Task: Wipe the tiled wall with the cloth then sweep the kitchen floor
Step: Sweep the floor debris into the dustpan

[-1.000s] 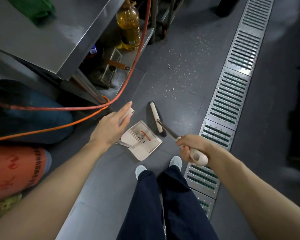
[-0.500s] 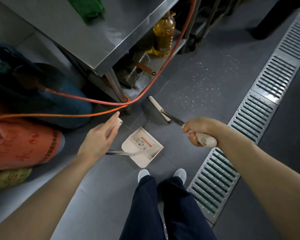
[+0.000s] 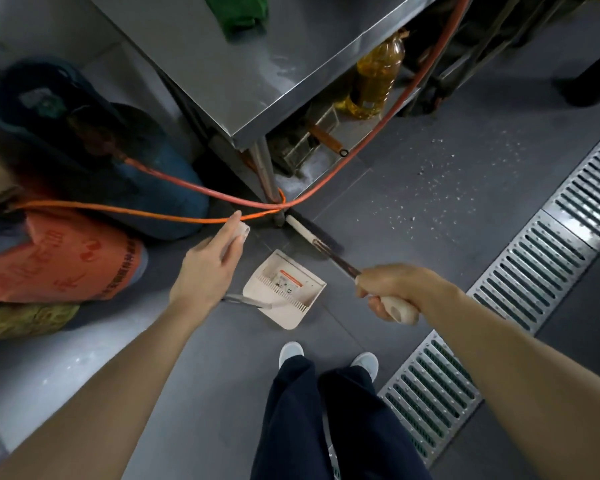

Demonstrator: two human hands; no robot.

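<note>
Floor (image 3: 413,237): dark grey tiles under me, with pale crumbs (image 3: 440,188) scattered between the worktop's corner and the drain.
Worktop (image 3: 243,74): stainless steel, its corner just above the broom head — one leg (image 3: 267,174) comes down to the floor there.
Drain grate (image 3: 534,271): a long slatted metal strip running diagonally along my right side.
Gas cylinder (image 3: 94,147): blue, standing on the left, with an orange sack (image 3: 59,258) in front of it.
Hose (image 3: 371,129): orange, it drops past the worktop's edge, loops round the leg and runs left over the cylinder.
Oil bottle (image 3: 374,81): yellow, on the lower shelf under the worktop.
Cloth (image 3: 239,12): green, bunched on the worktop at the top edge of view, well apart from both my hands.
Dustpan (image 3: 284,289): cream, lying on the floor just ahead of my shoes (image 3: 326,355), open side toward the broom.
Broom (image 3: 312,237): its cream head and dark bristles rest on the floor, touching the foot of the leg.
Right hand (image 3: 392,292): fingers wrapped round the broom's cream grip.
Left hand (image 3: 205,271): it holds the top of the dustpan's long handle — my forefinger lies straight along it.
</note>
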